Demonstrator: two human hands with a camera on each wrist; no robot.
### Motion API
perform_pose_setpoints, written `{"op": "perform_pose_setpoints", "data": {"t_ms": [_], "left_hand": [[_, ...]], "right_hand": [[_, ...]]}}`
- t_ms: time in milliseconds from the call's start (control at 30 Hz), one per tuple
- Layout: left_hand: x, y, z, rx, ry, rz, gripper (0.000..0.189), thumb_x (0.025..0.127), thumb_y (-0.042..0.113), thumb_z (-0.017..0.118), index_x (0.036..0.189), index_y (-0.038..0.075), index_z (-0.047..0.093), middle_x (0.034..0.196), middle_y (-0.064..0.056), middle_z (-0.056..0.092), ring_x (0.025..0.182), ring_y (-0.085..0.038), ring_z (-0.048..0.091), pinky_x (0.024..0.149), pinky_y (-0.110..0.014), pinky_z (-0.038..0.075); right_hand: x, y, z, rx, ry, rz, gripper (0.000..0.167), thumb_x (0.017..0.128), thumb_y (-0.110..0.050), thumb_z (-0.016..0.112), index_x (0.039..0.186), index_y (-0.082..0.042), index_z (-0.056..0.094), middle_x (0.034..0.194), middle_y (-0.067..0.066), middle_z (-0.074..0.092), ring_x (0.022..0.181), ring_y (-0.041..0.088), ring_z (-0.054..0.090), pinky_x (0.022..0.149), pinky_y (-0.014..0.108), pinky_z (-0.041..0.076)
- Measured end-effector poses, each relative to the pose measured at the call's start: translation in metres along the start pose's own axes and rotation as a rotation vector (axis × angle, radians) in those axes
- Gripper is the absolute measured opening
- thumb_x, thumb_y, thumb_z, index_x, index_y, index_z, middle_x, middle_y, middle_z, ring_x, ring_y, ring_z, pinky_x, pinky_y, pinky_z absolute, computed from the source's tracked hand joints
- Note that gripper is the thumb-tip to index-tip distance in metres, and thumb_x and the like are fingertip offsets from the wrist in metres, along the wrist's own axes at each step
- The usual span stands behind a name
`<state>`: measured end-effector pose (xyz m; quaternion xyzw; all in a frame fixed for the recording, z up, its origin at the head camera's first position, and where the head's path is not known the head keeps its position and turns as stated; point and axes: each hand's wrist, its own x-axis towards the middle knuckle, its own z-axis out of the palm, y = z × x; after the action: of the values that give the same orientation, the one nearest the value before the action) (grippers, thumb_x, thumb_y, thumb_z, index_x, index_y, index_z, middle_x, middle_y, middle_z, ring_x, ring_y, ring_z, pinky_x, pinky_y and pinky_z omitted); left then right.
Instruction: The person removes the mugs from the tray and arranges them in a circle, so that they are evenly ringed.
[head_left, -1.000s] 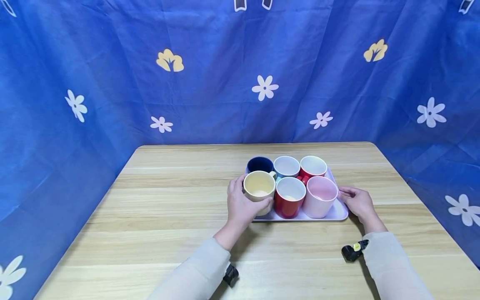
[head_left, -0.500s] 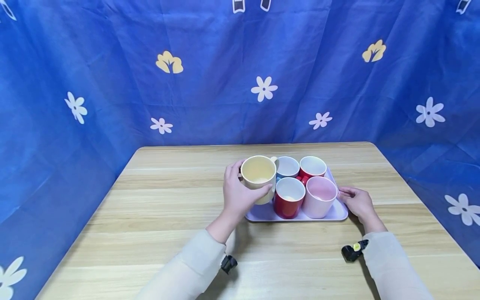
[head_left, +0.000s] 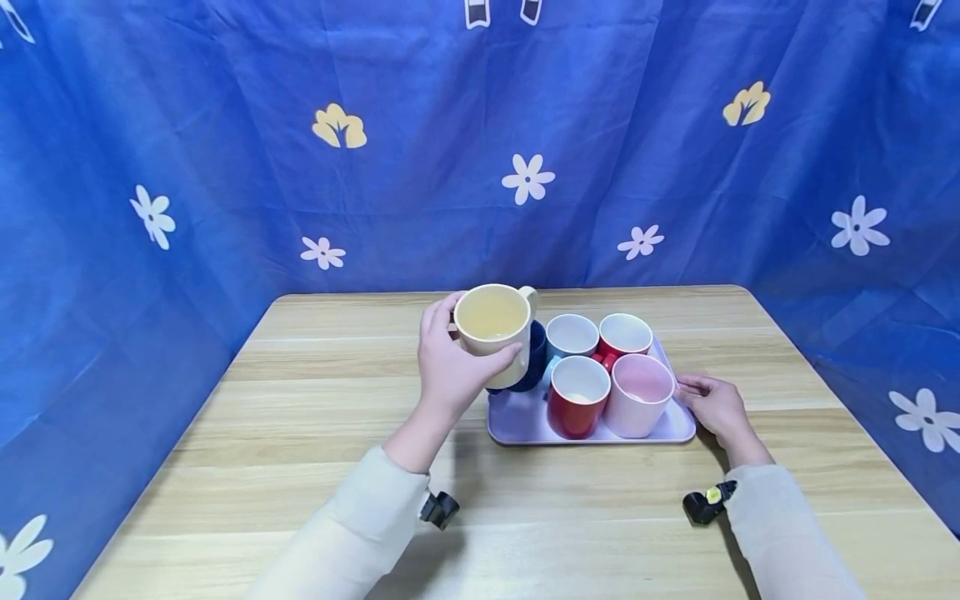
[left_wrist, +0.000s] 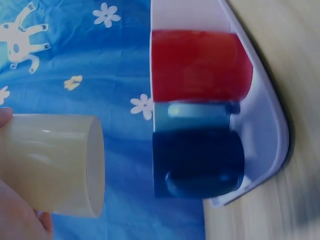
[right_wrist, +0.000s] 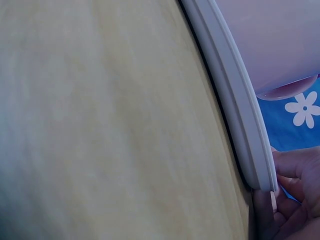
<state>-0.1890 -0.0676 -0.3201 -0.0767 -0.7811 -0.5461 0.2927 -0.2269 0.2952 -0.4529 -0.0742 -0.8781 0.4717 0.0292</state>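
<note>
My left hand (head_left: 453, 367) grips a pale yellow mug (head_left: 491, 317) round its side, thumb in front and fingers behind. The mug is held upright above the left end of a lilac tray (head_left: 517, 422), its handle toward the back right. In the left wrist view its base (left_wrist: 95, 167) shows clear of the tray. Behind it stands a navy mug (head_left: 537, 358), partly hidden. At the tray's right end my right hand (head_left: 716, 408) pinches the rim; the right wrist view shows the thumb and fingers (right_wrist: 292, 190) around the tray edge.
Also on the tray are a front red mug (head_left: 576, 412), a pink mug (head_left: 636, 412), a light blue mug (head_left: 572, 333) and a back red mug (head_left: 627, 332). The tray lies on a wooden table (head_left: 315, 433). A blue flowered cloth (head_left: 420, 167) hangs behind.
My left hand has lifted the pale yellow mug from the tray's front left spot, up and to the left. My right hand stays at the tray's right rim.
</note>
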Motion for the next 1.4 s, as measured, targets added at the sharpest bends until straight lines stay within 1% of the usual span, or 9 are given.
{"op": "perform_pose_setpoints", "data": {"t_ms": [100, 233, 333, 533, 600, 767, 833, 1133, 1400], "left_hand": [[0.003, -0.002, -0.007, 0.004, 0.021, -0.003, 0.081, 0.054, 0.019, 0.091, 0.125, 0.002, 0.055, 0.120, -0.010, 0.050, 0.107, -0.020, 0.049, 0.081, -0.037, 0.045], [0.006, -0.007, -0.016, 0.015, 0.054, -0.012, 0.079, 0.054, 0.017, 0.091, 0.124, 0.002, 0.055, 0.119, -0.011, 0.050, 0.107, -0.021, 0.048, 0.081, -0.037, 0.045], [0.007, -0.014, -0.022, 0.033, 0.081, -0.022, 0.079, 0.054, 0.016, 0.091, 0.123, 0.002, 0.056, 0.118, -0.012, 0.050, 0.107, -0.021, 0.048, 0.081, -0.037, 0.045], [0.007, -0.032, -0.031, 0.067, 0.126, -0.043, 0.078, 0.054, 0.017, 0.091, 0.122, 0.001, 0.056, 0.117, -0.014, 0.049, 0.105, -0.024, 0.048, 0.081, -0.036, 0.045], [0.006, -0.037, -0.033, 0.078, 0.137, -0.057, 0.078, 0.055, 0.017, 0.091, 0.122, 0.001, 0.056, 0.117, -0.015, 0.048, 0.105, -0.024, 0.047, 0.082, -0.036, 0.045], [0.006, -0.049, -0.036, 0.096, 0.160, -0.104, 0.077, 0.056, 0.016, 0.091, 0.122, 0.000, 0.055, 0.119, -0.016, 0.046, 0.106, -0.024, 0.046, 0.086, -0.035, 0.045], [0.006, -0.055, -0.036, 0.105, 0.170, -0.119, 0.078, 0.056, 0.016, 0.091, 0.123, 0.000, 0.054, 0.120, -0.016, 0.045, 0.107, -0.024, 0.046, 0.088, -0.035, 0.044], [0.012, -0.082, -0.039, 0.166, 0.245, -0.146, 0.079, 0.054, 0.020, 0.091, 0.122, -0.001, 0.055, 0.121, -0.017, 0.046, 0.111, -0.026, 0.044, 0.095, -0.041, 0.038], [0.020, -0.101, -0.041, 0.205, 0.290, -0.175, 0.078, 0.054, 0.022, 0.091, 0.120, 0.001, 0.056, 0.121, -0.016, 0.045, 0.113, -0.027, 0.041, 0.096, -0.041, 0.035]], "right_hand": [[0.000, 0.000, 0.000, 0.006, 0.000, -0.001, 0.038, 0.092, -0.010, 0.062, 0.121, 0.013, 0.057, 0.108, 0.025, 0.065, 0.087, 0.008, 0.062, 0.069, 0.010, 0.045], [0.001, 0.002, 0.001, 0.007, 0.002, -0.010, 0.037, 0.092, -0.009, 0.061, 0.121, 0.013, 0.057, 0.108, 0.025, 0.065, 0.082, 0.001, 0.059, 0.068, 0.009, 0.044], [0.002, 0.004, 0.001, 0.008, 0.002, -0.011, 0.038, 0.091, -0.010, 0.061, 0.121, 0.013, 0.057, 0.108, 0.025, 0.065, 0.082, 0.000, 0.058, 0.068, 0.009, 0.045], [0.001, 0.004, 0.001, 0.002, -0.013, 0.016, 0.041, 0.092, -0.015, 0.063, 0.123, 0.010, 0.056, 0.111, 0.024, 0.064, 0.096, 0.020, 0.063, 0.070, 0.012, 0.046], [0.001, 0.005, 0.001, 0.002, -0.016, 0.017, 0.042, 0.092, -0.016, 0.064, 0.124, 0.010, 0.056, 0.111, 0.023, 0.064, 0.098, 0.023, 0.063, 0.071, 0.013, 0.046], [0.001, 0.005, 0.001, 0.006, -0.014, 0.009, 0.042, 0.092, -0.015, 0.063, 0.124, 0.010, 0.056, 0.110, 0.023, 0.065, 0.089, 0.008, 0.061, 0.070, 0.012, 0.045], [0.002, 0.006, 0.001, 0.006, -0.011, 0.005, 0.041, 0.091, -0.015, 0.063, 0.123, 0.011, 0.056, 0.110, 0.023, 0.065, 0.087, 0.005, 0.060, 0.070, 0.012, 0.045], [0.003, 0.007, 0.002, -0.007, -0.011, -0.005, 0.041, 0.092, -0.014, 0.062, 0.123, 0.011, 0.056, 0.111, 0.024, 0.064, 0.102, 0.028, 0.062, 0.071, 0.012, 0.045], [0.004, 0.007, 0.001, 0.001, -0.005, -0.005, 0.040, 0.092, -0.013, 0.062, 0.123, 0.011, 0.056, 0.110, 0.024, 0.064, 0.093, 0.015, 0.063, 0.070, 0.011, 0.045]]}}
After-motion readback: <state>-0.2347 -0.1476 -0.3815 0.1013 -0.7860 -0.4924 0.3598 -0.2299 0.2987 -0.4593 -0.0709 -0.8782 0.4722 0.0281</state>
